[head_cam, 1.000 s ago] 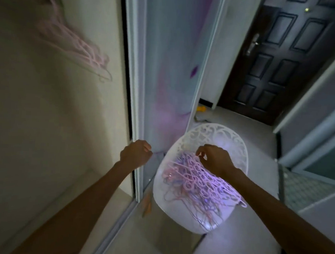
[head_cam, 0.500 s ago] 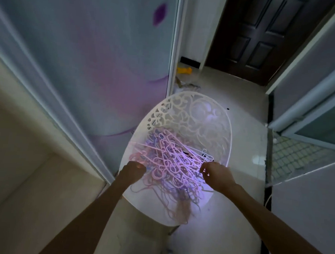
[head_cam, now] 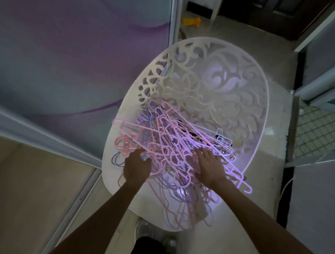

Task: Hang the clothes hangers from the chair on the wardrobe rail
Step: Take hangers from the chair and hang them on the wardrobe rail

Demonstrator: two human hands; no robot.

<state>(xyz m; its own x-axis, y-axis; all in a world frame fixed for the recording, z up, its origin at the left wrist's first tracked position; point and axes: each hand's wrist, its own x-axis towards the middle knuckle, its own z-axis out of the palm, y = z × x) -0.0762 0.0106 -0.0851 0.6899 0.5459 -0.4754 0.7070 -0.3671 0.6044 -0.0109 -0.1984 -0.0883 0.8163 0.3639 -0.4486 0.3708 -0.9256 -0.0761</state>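
Both hands in hanger pile (head_cam: 173, 146): L hand (head_cam: 136, 167) fingertips hidden, grip unclear; R hand (head_cam: 209, 167) flat.

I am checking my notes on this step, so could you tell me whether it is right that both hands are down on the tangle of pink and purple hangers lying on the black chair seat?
Not quite: the chair is white, with a cut-out scroll pattern, as the head view shows. The rest holds: the left hand and the right hand are both down on the tangle of pink and purple hangers lying on its seat.

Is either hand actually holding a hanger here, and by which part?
Left hand curls into the hangers; its hold point is hidden. Right hand rests flat on them, gripping nothing.
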